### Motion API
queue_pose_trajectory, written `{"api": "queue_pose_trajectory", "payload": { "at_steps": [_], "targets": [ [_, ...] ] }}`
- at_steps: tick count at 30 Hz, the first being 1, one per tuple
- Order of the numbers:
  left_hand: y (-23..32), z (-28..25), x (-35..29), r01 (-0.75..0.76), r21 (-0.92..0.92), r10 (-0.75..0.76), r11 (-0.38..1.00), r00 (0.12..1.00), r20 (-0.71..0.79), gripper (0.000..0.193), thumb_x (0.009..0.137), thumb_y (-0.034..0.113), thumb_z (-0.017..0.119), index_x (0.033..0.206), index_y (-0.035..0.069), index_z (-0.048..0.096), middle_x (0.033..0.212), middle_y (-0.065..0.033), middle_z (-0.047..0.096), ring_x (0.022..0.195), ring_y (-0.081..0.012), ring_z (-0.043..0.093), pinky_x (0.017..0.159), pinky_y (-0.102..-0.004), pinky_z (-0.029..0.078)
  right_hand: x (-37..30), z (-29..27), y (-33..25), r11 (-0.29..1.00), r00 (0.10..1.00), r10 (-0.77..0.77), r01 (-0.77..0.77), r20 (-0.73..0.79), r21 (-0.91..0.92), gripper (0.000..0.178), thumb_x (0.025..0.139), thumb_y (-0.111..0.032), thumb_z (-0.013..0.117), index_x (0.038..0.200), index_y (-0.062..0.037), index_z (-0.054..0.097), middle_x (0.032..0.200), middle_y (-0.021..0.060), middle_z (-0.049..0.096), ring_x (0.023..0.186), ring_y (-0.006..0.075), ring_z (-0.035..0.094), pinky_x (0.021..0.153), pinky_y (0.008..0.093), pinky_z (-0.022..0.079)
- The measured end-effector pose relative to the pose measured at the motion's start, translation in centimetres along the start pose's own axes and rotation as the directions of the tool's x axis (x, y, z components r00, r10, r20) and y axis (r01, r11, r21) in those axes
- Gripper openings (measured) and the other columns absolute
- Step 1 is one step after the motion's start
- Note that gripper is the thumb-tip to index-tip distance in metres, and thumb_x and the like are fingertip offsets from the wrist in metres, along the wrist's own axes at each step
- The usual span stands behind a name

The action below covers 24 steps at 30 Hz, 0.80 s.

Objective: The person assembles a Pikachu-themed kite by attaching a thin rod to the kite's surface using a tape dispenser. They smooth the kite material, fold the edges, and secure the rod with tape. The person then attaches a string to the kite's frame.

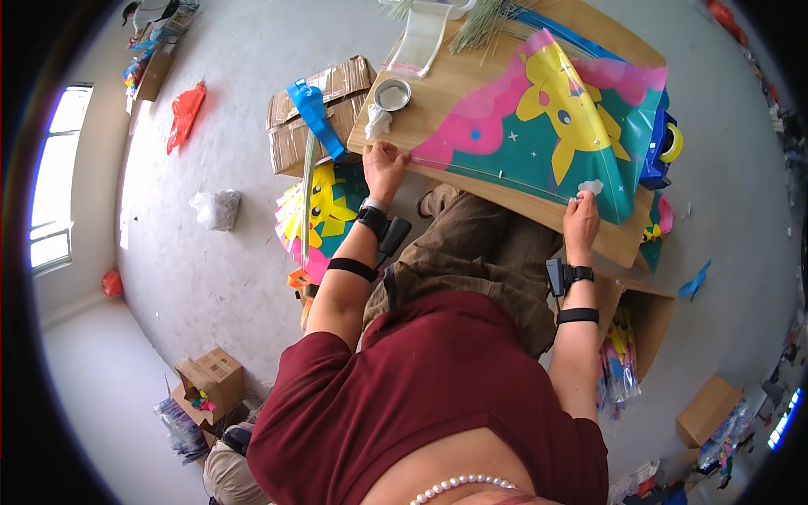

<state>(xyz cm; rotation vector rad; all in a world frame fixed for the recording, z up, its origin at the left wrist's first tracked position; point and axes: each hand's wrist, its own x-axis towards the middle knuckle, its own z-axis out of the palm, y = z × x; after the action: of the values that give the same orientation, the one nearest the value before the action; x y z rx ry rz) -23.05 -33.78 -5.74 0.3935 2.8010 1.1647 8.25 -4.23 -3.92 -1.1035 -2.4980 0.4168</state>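
A printed kite sail [492,126] in teal and pink, with a yellow cartoon figure, lies over the wooden table [438,71]. Along its near edge runs a thin pale rod [497,175]. My left hand [385,171] is closed in a pinch on the sail's left, pink corner. Further right, my right hand [582,220] pinches the near edge, with a small white bit showing at the fingertips; whether it also grips the rod cannot be made out. A white patch [592,186] sits on the sail just beyond that hand.
Left on the table stand a small round tin [392,94] and crumpled white tissue [378,122]. Thin sticks [484,29] lie at the far edge. A blue tape dispenser [659,156] is at the right edge. Cardboard box [286,126] and stacked printed sails [324,210] are left of the table.
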Motion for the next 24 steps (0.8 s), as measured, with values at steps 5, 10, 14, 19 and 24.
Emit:
{"api": "queue_pose_trajectory", "payload": {
  "at_steps": [5,10,14,19,24],
  "targets": [
    [-0.9,-1.3,1.2,0.147,0.136,-0.154,0.980,0.987,0.046,0.050,0.061,0.042,0.092,0.091,0.007,0.071,0.103,-0.0134,0.062,0.100,-0.0314,0.060,0.085,-0.0430,0.048,-0.2,0.6,-0.1,0.991,0.991,0.130,-0.130,0.003,-0.003,0.029,0.086,-0.011,0.074,0.106,-0.0064,0.054,0.090,0.0144,0.065,0.089,0.0377,0.065,0.076,0.0489,0.051],
    [-0.2,-1.9,1.0,0.159,0.210,-0.177,0.965,0.982,0.071,0.052,0.061,0.050,0.090,0.091,0.011,0.073,0.106,-0.0130,0.062,0.109,-0.0321,0.055,0.090,-0.0442,0.042,-0.1,2.0,3.5,0.981,0.980,0.182,-0.187,-0.080,-0.048,0.035,0.082,-0.024,0.082,0.100,-0.0056,0.058,0.087,0.0113,0.065,0.084,0.0322,0.064,0.076,0.0460,0.050],
    [-0.1,-2.2,0.5,0.177,0.214,-0.188,0.961,0.982,0.029,0.052,0.062,0.050,0.089,0.093,0.011,0.074,0.111,-0.0138,0.061,0.113,-0.0333,0.053,0.093,-0.0459,0.040,0.4,1.5,4.4,0.957,0.957,0.290,-0.290,-0.009,-0.018,0.044,0.076,-0.034,0.088,0.096,-0.0053,0.061,0.086,0.0099,0.064,0.083,0.0308,0.063,0.076,0.0447,0.051],
    [-0.6,-2.4,0.8,0.228,0.201,-0.232,0.953,0.973,-0.002,0.050,0.064,0.049,0.088,0.094,0.013,0.074,0.115,-0.0145,0.060,0.117,-0.0343,0.051,0.095,-0.0481,0.039,0.9,0.8,4.2,0.923,0.921,0.382,-0.384,0.070,0.017,0.045,0.074,-0.035,0.089,0.094,-0.0067,0.060,0.091,0.0108,0.063,0.088,0.0312,0.062,0.078,0.0443,0.051],
    [-2.2,-1.6,1.4,0.173,0.174,-0.166,0.969,0.985,-0.055,0.041,0.075,0.042,0.081,0.102,0.012,0.073,0.115,-0.0155,0.060,0.116,-0.0354,0.053,0.097,-0.0489,0.041,1.4,0.7,5.6,0.925,0.921,0.346,-0.367,0.179,0.096,0.030,0.086,-0.028,0.078,0.096,-0.0063,0.061,0.091,0.0125,0.064,0.088,0.0314,0.063,0.077,0.0439,0.051]
  ]
}}
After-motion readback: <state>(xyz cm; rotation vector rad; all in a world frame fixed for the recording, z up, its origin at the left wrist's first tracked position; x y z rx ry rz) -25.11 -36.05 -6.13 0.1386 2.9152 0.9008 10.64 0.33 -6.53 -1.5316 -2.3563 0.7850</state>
